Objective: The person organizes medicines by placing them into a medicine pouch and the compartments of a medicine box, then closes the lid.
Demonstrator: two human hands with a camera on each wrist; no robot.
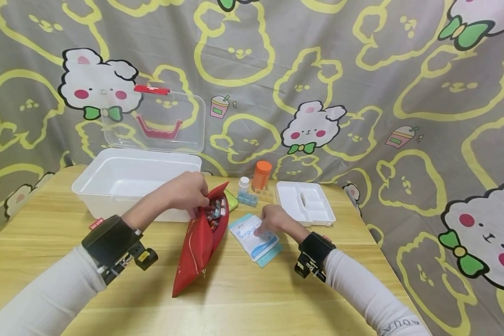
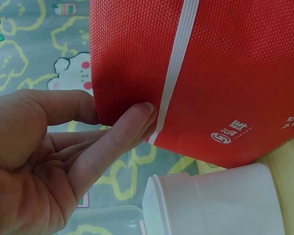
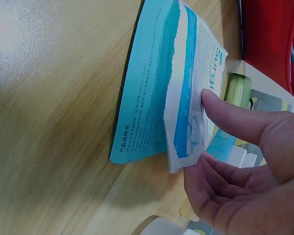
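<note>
My left hand (image 1: 187,190) pinches the upper edge of a red zippered pouch (image 1: 198,252), as the left wrist view also shows with thumb and fingers on the red fabric (image 2: 210,73). Through its gaping mouth, several small packs (image 1: 215,212) show inside. On the right, my right hand (image 1: 275,219) pinches a white and blue packet marked "Surgical" (image 1: 252,239) between thumb and fingers. Beneath it a teal packet (image 1: 270,255) lies on the table; its printed text shows in the right wrist view (image 3: 149,93).
A white box (image 1: 96,186) with its clear lid (image 1: 185,121) raised stands at the back left. Behind the packets are an orange bottle (image 1: 261,176), a small white bottle (image 1: 244,183), a blue pill case (image 1: 248,199) and a green item (image 1: 232,201). A white divided tray (image 1: 285,192) lies at right.
</note>
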